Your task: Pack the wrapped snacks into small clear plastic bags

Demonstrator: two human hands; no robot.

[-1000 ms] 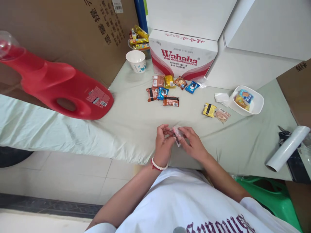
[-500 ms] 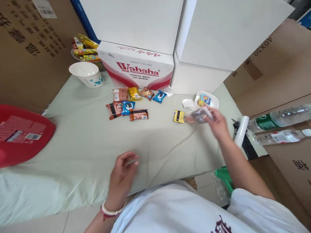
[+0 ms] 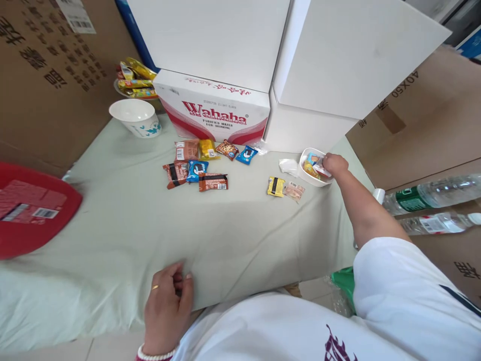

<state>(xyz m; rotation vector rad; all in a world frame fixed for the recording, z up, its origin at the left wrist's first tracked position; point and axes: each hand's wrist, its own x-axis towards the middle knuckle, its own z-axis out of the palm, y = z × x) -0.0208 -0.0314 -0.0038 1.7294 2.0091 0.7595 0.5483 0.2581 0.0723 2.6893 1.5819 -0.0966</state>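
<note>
At the right, my right hand (image 3: 335, 163) reaches over the rim of a small white bowl (image 3: 318, 184). Its fingers are closed on a small snack packet (image 3: 321, 167) at the bowl's right side; the fingertips are partly hidden. Blue and yellow wrapped snacks (image 3: 311, 163) lie inside too. In front of the bowl, a yellow packet (image 3: 276, 186) and a pinkish clear packet (image 3: 294, 191) sit side by side on the cloth. My left hand (image 3: 169, 301) rests at the table's near edge, fingers loosely bent and thumb apart, holding nothing.
Brown, blue and yellow snack packets (image 3: 213, 181) are grouped before a Wahaha carton (image 3: 218, 115). A white paper bucket (image 3: 136, 120) and a bowl of yellow packets stand back left. A red plastic object (image 3: 37, 210) is at left, plastic bottles (image 3: 436, 198) at right.
My right hand has carried a packet from above the cloth back and right into the white bowl, uncovering the pinkish packet. My left hand has drawn left and toward me.
</note>
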